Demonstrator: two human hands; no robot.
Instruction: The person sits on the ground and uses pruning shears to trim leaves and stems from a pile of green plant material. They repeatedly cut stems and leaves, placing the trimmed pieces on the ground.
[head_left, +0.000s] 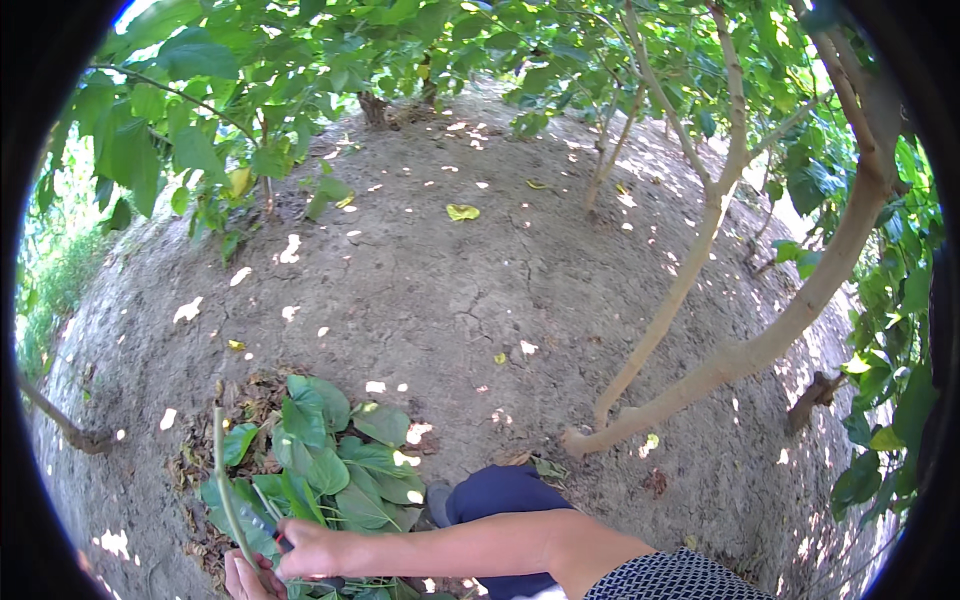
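At the bottom left, my left hand (246, 576) grips the lower end of a bare, pale green branch (223, 480), which points up and away from me. My right hand (309, 546) is closed around a cutting tool (282, 541) with a red and dark handle. Its grey blade lies close beside the branch; whether they touch cannot be made out. A pile of broad green leaves (326, 469) lies on the ground under and beyond both hands. Some leaves near the hands are hidden by my right forearm.
Dry brown leaves (199, 457) border the pile. A forked tree trunk (739, 360) rises from the cracked soil (420, 292) on the right. My bent knee (510, 491) is beside the leaves. A thin stem (64, 427) leans at far left, with leafy branches (300, 97) overhead.
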